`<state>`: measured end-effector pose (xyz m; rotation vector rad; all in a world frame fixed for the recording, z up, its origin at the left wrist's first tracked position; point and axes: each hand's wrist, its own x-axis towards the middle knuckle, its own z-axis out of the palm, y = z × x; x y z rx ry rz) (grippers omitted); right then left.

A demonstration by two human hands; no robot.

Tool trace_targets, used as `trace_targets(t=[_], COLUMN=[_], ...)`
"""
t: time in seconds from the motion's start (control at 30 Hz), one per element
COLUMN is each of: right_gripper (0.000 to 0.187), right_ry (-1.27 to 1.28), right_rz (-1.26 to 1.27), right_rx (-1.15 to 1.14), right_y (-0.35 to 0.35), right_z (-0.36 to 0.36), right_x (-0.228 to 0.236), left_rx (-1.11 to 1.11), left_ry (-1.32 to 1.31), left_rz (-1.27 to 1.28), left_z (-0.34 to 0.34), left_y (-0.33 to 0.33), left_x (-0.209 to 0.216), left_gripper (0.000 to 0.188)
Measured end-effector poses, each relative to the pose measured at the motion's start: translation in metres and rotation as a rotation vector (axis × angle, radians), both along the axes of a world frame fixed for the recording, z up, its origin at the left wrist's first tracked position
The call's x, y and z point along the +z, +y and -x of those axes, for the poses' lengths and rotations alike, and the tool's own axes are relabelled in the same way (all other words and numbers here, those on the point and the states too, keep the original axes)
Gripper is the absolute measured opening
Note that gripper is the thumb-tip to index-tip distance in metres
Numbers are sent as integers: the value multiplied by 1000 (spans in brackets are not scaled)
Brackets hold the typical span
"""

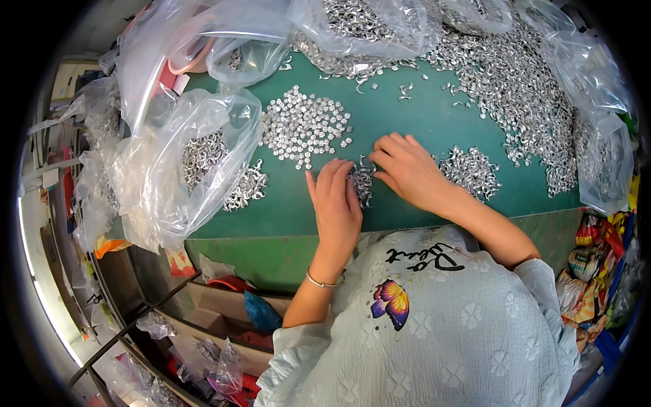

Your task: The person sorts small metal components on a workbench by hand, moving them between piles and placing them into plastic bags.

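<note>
A small heap of silvery metal pieces (363, 183) lies on the green tabletop (298, 220) between my two hands. My left hand (336, 203) reaches along the left side of this heap, its fingers stretched out and the thumb side against the pieces. My right hand (410, 169) is at the heap's right edge, with fingers bent and a gap between thumb and forefinger. No piece shows in either hand. Past my left fingertips spreads a flat group of small, blocky metal pieces (305, 125). Close to my right wrist sits another pile of curved metal pieces (471, 173).
A large mass of curved metal pieces (522, 102) covers the right side of the table. Clear plastic bags (196, 203) stand at left, with a small pile (247, 186) beside them. Another bag of pieces (366, 27) lies at the back. Below the table's front edge is an open drawer (210, 305).
</note>
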<state>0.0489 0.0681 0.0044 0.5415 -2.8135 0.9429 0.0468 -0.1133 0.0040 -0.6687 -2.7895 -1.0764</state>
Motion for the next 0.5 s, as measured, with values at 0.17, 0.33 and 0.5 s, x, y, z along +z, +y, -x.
trace_targets(t=[0.17, 0.33, 0.5], right_gripper=[13, 17, 17], right_ry=[-86, -101, 27], right_rz=[-175, -197, -12], right_rx=[24, 16, 52], right_y=[24, 32, -6], right_z=[-9, -12, 0], right_x=[8, 29, -1], left_rx=[63, 66, 72], left_ry=[-7, -15, -8], left_rz=[-10, -11, -30], left_z=[-5, -8, -6], left_y=[-11, -10, -6], left_x=[-3, -2, -2], left_gripper=[29, 28, 27])
